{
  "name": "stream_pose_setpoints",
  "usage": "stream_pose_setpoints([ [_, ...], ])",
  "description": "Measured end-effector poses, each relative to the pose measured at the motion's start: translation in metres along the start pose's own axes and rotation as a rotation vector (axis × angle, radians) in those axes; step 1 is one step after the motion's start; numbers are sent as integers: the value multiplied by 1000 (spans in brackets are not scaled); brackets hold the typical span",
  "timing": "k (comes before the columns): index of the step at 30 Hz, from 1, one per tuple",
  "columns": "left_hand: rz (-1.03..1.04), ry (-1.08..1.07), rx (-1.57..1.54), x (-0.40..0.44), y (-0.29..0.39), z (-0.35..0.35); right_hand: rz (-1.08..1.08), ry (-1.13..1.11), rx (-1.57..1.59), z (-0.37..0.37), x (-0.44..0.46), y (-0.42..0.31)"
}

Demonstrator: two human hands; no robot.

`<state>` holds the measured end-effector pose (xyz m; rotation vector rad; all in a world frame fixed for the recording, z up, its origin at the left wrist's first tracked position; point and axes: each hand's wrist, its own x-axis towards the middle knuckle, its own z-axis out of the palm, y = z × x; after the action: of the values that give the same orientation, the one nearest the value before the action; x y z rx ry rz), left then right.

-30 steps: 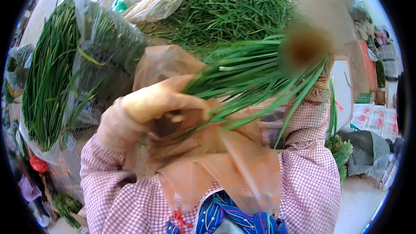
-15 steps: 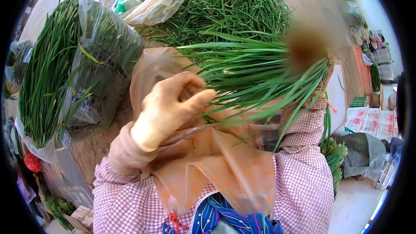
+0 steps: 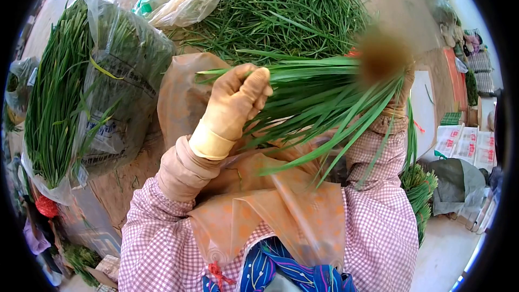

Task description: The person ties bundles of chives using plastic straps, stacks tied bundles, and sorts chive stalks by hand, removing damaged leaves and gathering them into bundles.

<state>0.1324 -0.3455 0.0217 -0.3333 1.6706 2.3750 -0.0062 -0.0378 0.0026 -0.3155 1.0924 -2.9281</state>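
Note:
A loose bunch of garlic chives (image 3: 308, 97) stretches across in front of me, its long flat leaves fanning leftward and some hanging down. My right hand (image 3: 406, 87) grips the bunch at its right end; a brown blurred spot covers much of that hand and the stalk ends. Gloved in a yellowed rubber glove, my left hand (image 3: 238, 94) is closed in a pinch on some leaves at the upper left, with their tips poking out past the fingers. An orange-brown plastic apron (image 3: 265, 200) covers my lap beneath the bunch.
Beyond my hands lies a big heap of loose green leaves (image 3: 281, 11). A clear plastic bag (image 3: 127, 86) packed with upright chives stands at left, near a crumpled bag (image 3: 192, 0). At right are another green bunch (image 3: 417, 189), a grey-green sack (image 3: 457, 186) and printed white packages (image 3: 465, 143).
My left hand has moved up and slightly right, and its fingers have closed on leaf tips. The right hand still holds the bunch in about the same place.

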Motion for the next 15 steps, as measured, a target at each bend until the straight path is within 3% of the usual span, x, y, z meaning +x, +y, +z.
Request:
stream_pose_setpoints([
  [2, -63, 195, -174, -4, 11, 7, 16, 10, -9, 0, 0, -1],
  [4, -38, 124, -97, -5, 6, -3, 28, 16, -15, 1, -1, -2],
  [6, -158, -42, -83, -11, 8, -9, 41, 21, -19, 2, -1, -5],
  [10, -183, 102, -20, -31, 17, -44, 75, 23, -5, 13, -6, -21],
  [12, -1, 392, -22, -38, 21, -58, 18, -36, 22, 15, -7, -32],
  [15, 338, 666, -17, -35, 33, -87, -45, -118, 42, 12, -2, -37],
])
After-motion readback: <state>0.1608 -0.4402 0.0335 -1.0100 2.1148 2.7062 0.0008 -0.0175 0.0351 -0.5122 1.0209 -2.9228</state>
